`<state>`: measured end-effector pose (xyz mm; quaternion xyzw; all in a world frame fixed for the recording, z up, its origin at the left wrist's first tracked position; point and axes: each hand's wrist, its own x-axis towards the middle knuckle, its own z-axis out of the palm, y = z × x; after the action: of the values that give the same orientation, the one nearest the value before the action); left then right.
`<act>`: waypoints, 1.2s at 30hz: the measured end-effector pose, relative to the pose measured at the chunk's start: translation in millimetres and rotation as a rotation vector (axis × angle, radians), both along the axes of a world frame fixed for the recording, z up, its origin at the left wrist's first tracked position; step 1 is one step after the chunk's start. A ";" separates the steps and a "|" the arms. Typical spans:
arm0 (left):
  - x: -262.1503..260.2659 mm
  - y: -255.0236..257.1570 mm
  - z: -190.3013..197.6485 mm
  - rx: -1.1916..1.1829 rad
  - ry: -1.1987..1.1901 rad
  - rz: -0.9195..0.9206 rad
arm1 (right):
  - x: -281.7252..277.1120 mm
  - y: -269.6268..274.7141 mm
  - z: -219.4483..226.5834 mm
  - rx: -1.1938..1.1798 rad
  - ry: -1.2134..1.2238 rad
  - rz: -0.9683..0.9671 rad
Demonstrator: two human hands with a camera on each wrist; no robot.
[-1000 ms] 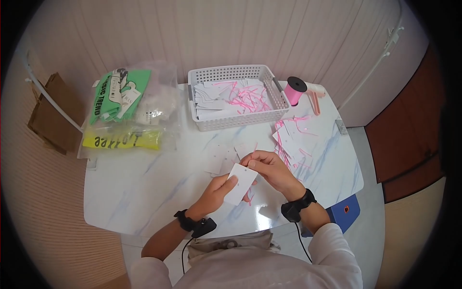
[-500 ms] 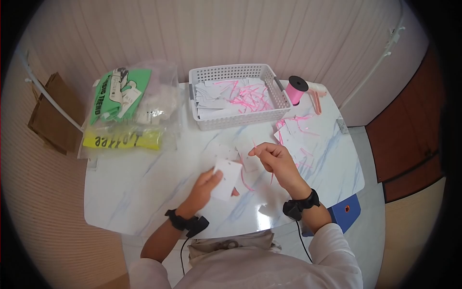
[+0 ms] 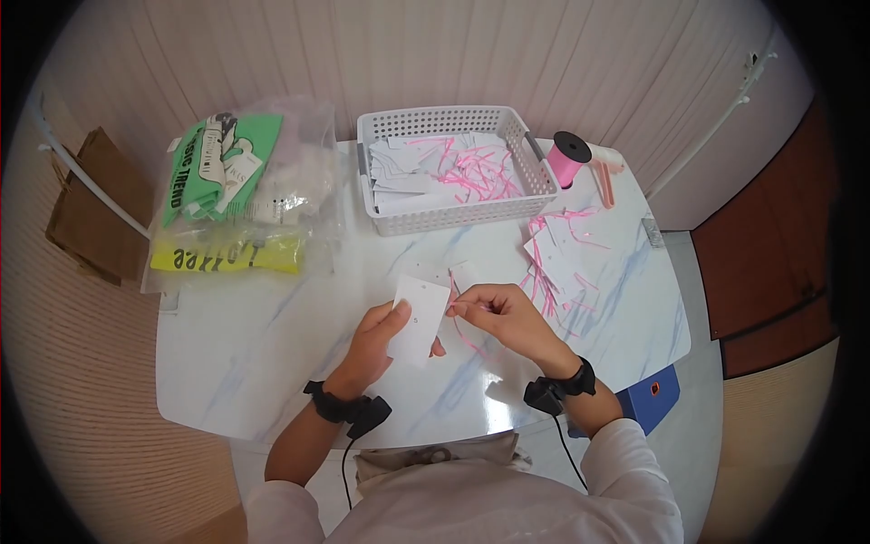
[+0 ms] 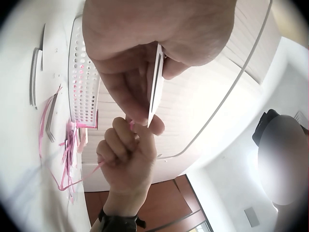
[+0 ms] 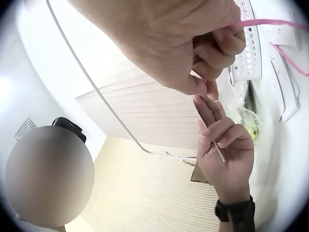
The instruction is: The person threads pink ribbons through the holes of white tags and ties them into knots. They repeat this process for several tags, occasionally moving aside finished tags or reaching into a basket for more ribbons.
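Observation:
My left hand (image 3: 362, 344) holds a white card (image 3: 417, 322) with small punched holes, the thumb on its upper face and the fingers beneath. Edge-on in the left wrist view, the card (image 4: 155, 87) looks thin. Beside the card's right edge, my right hand (image 3: 512, 317) pinches a pink ribbon (image 5: 265, 22) between thumb and forefinger, its other fingers curled. The ribbon's loose length trails down toward the table. More white cards (image 5: 285, 89) lie on the table just beyond the hands.
A white perforated basket (image 3: 467, 218) at the back contains cards with pink ribbons. Right of it stands a pink ribbon spool (image 3: 564, 168). Ribboned cards (image 3: 557, 263) are piled in front of the spool. Clear bags with a green garment (image 3: 254, 145) occupy the left back.
My right hand first drew away from the card with the pink ribbon, then came back to its edge. The left hand moved left with the card, then slightly up.

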<state>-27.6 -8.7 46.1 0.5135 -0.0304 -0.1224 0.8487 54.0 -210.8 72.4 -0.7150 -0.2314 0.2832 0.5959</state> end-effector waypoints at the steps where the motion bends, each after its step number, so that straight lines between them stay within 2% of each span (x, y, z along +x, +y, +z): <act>1: -0.3 0.3 -4.6 -0.019 0.004 0.003 | -1.3 0.7 -0.9 -0.001 0.002 0.001; 4: -1.0 -3.8 -7.6 -0.038 0.017 0.038 | -8.3 4.9 0.9 0.016 -0.064 -0.067; 6: -1.1 -7.5 -8.5 -0.039 0.026 0.068 | -15.8 10.2 9.3 -0.073 -0.303 -0.161; 10: -2.2 -12.0 -13.0 -0.067 0.036 0.088 | -21.3 15.7 7.5 -0.143 -0.443 -0.228; 12: -3.4 -13.4 -13.4 -0.077 0.030 0.099 | -18.9 17.6 -0.7 -0.134 -0.707 -0.332; 13: -4.3 -13.5 -13.3 -0.085 0.035 0.099 | -17.8 17.6 -3.9 -0.134 -0.708 -0.330; 15: -4.8 -14.2 -11.8 -0.093 0.037 0.100 | -15.6 16.6 -7.8 -0.112 -0.886 -0.323; 21: -3.8 -17.4 -11.4 -0.043 0.080 0.124 | -14.7 15.4 -3.9 -0.120 -0.940 -0.360; 23: -2.0 -20.9 -8.3 0.092 -0.031 0.239 | -14.1 14.8 -0.5 -0.095 -0.911 -0.379; 24: -2.3 -20.0 -10.0 0.091 -0.031 0.241 | -14.4 14.9 0.5 -0.070 -0.879 -0.403; 26: -1.1 -19.2 -13.8 0.282 -0.093 0.252 | -16.9 17.5 -0.6 -0.036 -0.873 -0.372; 30: -5.9 -27.2 -11.3 0.344 -0.117 0.339 | -24.3 26.0 -2.0 -0.047 -0.788 -0.313; 32: -7.8 -24.1 -17.3 0.605 -0.199 0.354 | -25.6 31.2 -2.9 -0.055 -0.802 -0.327; 36: -10.0 -25.7 -15.2 0.633 -0.216 0.372 | -25.4 37.1 -6.8 -0.058 -0.836 -0.353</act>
<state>-37.6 -34.5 30.9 0.7570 0.0136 0.0853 0.6477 28.6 -173.7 65.6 -0.8127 -0.3187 -0.1291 0.4703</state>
